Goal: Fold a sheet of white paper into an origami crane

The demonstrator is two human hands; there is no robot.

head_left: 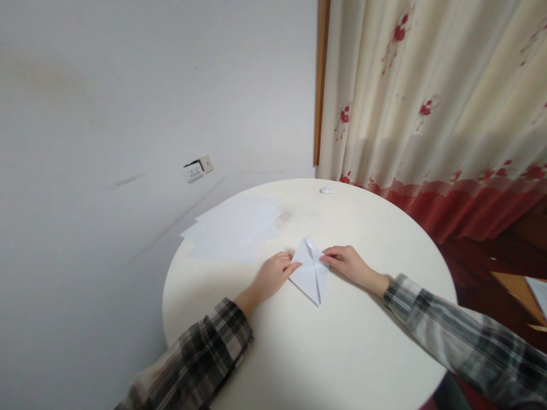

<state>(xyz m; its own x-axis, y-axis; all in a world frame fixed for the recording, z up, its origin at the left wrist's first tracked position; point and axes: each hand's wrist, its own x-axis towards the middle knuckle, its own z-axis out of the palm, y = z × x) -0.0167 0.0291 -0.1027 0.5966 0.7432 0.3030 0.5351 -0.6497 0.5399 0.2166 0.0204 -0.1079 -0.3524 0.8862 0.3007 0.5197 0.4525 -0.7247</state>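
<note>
A folded white paper [311, 272], kite-shaped with a centre crease, lies on the round white table [342, 341]. My left hand [276, 274] rests at its left corner, fingers curled and pinching the paper's edge. My right hand [348, 263] presses its right corner with fingers drawn together. Both arms wear plaid sleeves.
A loose stack of white sheets [233, 230] lies on the table's far left, overhanging the edge. A small crumpled paper ball [326, 189] sits at the far rim. A wall socket [196, 169] is behind; a floral curtain [427, 102] hangs at the right.
</note>
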